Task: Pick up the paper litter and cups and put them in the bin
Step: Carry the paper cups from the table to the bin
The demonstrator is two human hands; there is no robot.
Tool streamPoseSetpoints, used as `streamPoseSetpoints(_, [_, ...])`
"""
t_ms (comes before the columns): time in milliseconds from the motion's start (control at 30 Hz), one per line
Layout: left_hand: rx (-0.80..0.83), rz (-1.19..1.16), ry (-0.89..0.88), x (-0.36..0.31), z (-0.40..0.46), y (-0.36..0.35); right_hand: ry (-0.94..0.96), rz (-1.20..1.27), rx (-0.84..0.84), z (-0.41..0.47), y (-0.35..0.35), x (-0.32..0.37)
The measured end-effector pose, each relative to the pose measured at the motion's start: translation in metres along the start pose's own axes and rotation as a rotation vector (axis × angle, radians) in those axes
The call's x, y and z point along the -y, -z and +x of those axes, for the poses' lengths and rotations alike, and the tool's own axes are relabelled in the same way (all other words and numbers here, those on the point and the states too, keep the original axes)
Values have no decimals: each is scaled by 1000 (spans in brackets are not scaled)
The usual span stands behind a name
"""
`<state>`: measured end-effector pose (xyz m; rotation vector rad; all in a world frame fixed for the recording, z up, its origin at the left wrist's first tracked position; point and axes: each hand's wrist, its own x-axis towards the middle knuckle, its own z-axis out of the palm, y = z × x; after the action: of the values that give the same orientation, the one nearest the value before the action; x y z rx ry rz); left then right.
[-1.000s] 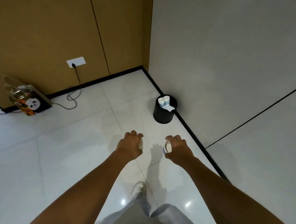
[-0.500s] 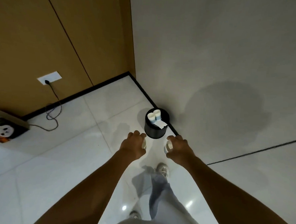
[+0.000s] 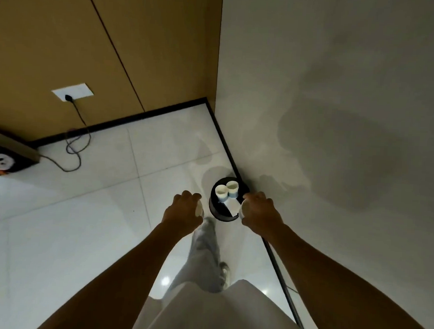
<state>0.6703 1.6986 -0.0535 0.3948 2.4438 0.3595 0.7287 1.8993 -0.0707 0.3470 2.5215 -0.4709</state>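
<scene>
While both hands flank the bin (image 3: 215, 209), left fingers (image 3: 188, 196) wrap one cup (image 3: 199, 210), right fingers (image 3: 253, 197) another (image 3: 242, 209).

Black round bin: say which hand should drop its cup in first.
Right. The right hand with its white paper cup overlaps the black round bin rim; the left hand is beside it.

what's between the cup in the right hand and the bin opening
Nothing visible. The right hand holds its cup at the bin rim; inside already stand two cups and a paper scrap.
</scene>
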Motion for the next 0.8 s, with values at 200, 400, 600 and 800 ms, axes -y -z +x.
streamPoseSetpoints(200, [12,-4,-14,-5,71,18,-64,28,41,73,29,-6])
streamPoseSetpoints(400, [64,-51,28,-5,139,16,-37,48,93,148,40,-13])
streamPoseSetpoints(600, [42,-124,92,2,216,-31,2,23,86,226,10,-37])
streamPoseSetpoints(800, [23,-212,158,18,292,-117,3,-14,137,304,-60,-80])
